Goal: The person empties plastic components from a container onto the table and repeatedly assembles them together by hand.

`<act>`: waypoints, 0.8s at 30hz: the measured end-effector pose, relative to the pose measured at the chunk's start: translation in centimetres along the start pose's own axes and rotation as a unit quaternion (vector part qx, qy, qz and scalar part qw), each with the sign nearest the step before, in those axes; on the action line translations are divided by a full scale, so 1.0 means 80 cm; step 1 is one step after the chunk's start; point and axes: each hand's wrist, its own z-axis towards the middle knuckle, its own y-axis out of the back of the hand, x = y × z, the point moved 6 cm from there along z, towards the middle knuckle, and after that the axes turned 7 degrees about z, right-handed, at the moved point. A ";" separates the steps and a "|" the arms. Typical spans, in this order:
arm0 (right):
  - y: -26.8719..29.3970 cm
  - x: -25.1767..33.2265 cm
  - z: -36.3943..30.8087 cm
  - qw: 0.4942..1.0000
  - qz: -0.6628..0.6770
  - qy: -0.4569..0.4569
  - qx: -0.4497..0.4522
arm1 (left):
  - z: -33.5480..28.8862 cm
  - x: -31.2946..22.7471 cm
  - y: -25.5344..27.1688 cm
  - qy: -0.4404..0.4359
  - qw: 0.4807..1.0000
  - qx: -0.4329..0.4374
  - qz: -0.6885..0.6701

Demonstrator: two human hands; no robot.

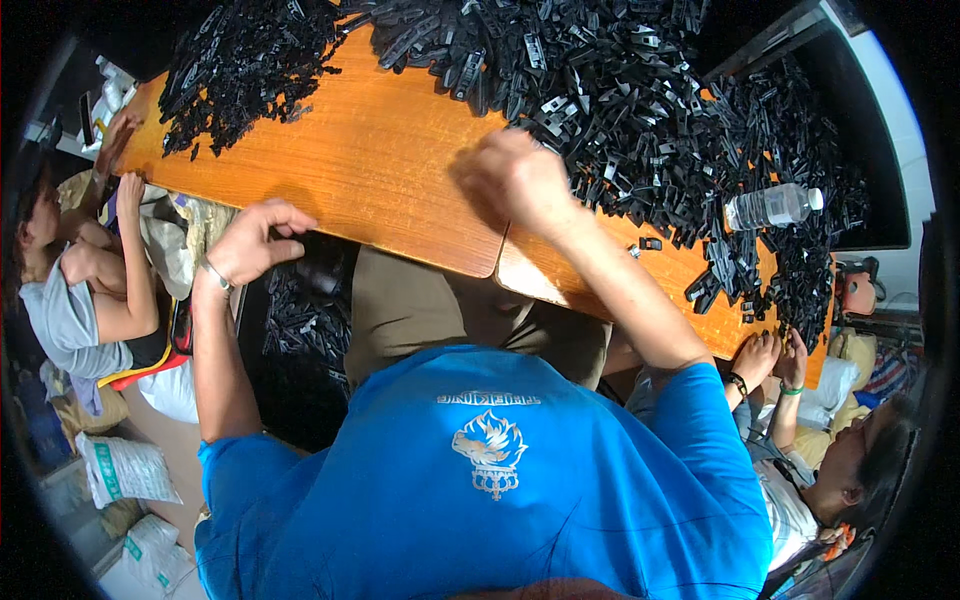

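My left hand hovers at the table's near edge, its thumb and index finger apart with nothing visible between them. Below it, beside my legs, is a dark heap of black plastic parts. My right hand is over the tabletop, close to the near edge of a big pile of small black plastic clips. Motion smears its fingers, so whether they hold anything cannot be made out. A smaller pile of thin black parts lies on the far left of the wooden table.
A clear plastic bottle lies on the black parts at the right. One co-worker sits at the left table edge; another has hands on parts at the right. White sacks stand on the floor at lower left.
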 end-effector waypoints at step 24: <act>-0.017 -0.060 0.001 0.980 -0.141 -0.089 0.111 | 0.281 -0.044 -0.052 0.067 0.891 -0.364 -0.262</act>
